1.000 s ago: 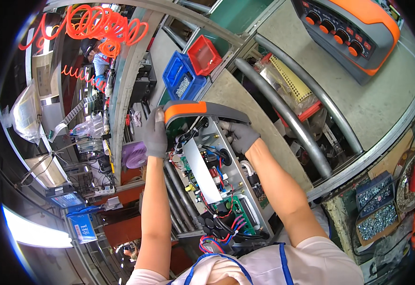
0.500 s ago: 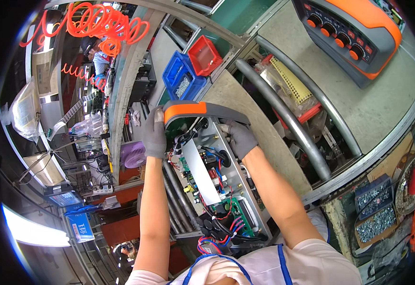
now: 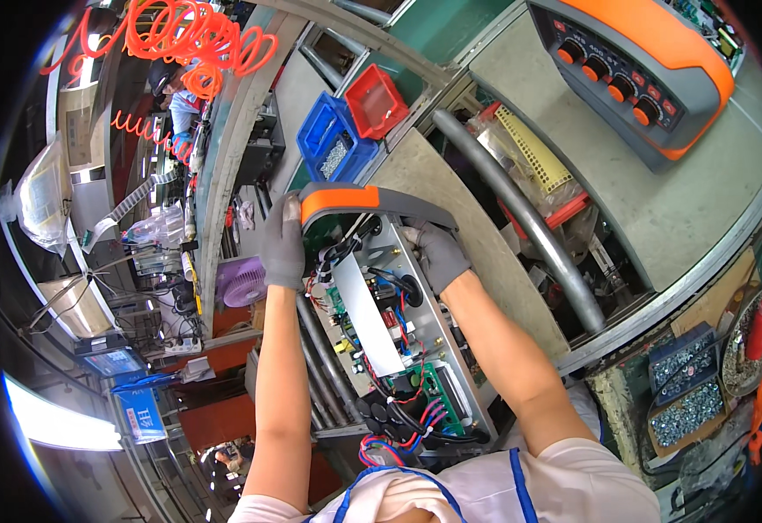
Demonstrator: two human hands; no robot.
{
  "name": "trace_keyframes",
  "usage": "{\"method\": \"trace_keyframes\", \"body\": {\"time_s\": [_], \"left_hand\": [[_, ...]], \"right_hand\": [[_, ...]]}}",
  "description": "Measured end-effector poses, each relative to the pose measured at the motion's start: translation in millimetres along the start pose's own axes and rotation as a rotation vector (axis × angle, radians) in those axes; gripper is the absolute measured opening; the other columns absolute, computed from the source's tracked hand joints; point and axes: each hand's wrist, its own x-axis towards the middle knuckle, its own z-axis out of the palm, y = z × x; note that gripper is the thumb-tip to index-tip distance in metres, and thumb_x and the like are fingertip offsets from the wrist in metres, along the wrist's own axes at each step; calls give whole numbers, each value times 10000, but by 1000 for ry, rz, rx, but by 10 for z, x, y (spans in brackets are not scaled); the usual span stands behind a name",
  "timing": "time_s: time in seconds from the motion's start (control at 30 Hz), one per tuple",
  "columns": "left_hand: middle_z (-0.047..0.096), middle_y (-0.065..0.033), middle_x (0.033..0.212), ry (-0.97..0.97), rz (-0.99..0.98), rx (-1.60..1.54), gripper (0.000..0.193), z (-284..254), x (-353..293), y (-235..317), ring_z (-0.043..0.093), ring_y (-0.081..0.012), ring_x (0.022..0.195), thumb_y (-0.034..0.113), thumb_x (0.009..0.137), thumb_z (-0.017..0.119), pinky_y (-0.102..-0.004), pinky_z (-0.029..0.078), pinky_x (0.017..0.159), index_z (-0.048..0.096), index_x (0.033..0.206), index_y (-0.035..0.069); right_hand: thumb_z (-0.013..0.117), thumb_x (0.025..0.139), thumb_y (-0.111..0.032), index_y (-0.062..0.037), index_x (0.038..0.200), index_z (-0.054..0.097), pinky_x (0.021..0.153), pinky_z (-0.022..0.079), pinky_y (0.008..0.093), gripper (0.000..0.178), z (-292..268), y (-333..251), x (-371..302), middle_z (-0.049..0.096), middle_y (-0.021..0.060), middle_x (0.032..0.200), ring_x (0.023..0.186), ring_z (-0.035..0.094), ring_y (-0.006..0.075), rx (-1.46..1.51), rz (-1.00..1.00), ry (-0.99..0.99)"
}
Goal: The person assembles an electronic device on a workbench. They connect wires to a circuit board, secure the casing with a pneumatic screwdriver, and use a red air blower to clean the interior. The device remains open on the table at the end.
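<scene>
Metal chassis (image 3: 436, 329) is lying nearest, just right of my left hand (image 3: 282, 246), whose fingers I am clamping on the orange-and-grey panel (image 3: 359, 199). My right hand (image 3: 438, 254) is curling at its right end; I cannot tell whether those fingers are clamping. Beyond the fingers, a blue bin (image 3: 357, 164) is sitting; well right, a knobbed machine (image 3: 642, 74) is standing.

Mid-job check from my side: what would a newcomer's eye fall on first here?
Probably the opened unit at the centre, innards exposed, its orange-and-grey panel held at the left end by the gloved left hand, with the right hand near its right part. Next, the bright orange coiled hose at upper left, and the four-knob grey-and-orange box on the bench at upper right.
</scene>
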Motion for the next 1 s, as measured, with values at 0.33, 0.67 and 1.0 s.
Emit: {"method": "trace_keyframes", "body": {"time_s": [0.33, 0.67, 1.0], "left_hand": [[612, -201, 1042, 17, -27, 3, 460, -30, -32, 65, 579, -292, 980, 399, 924, 414, -346, 414, 876, 586, 1111, 15], [605, -183, 1069, 26, -68, 63, 457, -23, -32, -40, 569, -331, 1012, 447, 909, 404, -375, 423, 863, 597, 1104, 82], [613, -162, 1038, 23, -76, 96, 429, -35, -45, -4, 568, -342, 993, 437, 904, 402, -396, 431, 840, 597, 1092, 104]], "right_hand": [[569, 828, -1, -39, 976, 604, 622, 489, 258, 157, -224, 21, 177, 624, 54, 837, 687, 578, 138, 5, 122, 16], [555, 831, 42, -3, 991, 595, 726, 541, 326, 171, -142, -91, 208, 642, 114, 913, 801, 630, 221, 175, 295, 22], [581, 812, 42, -4, 957, 597, 651, 535, 324, 153, -130, -73, 158, 635, 107, 855, 740, 621, 209, 111, 234, 97]]}}
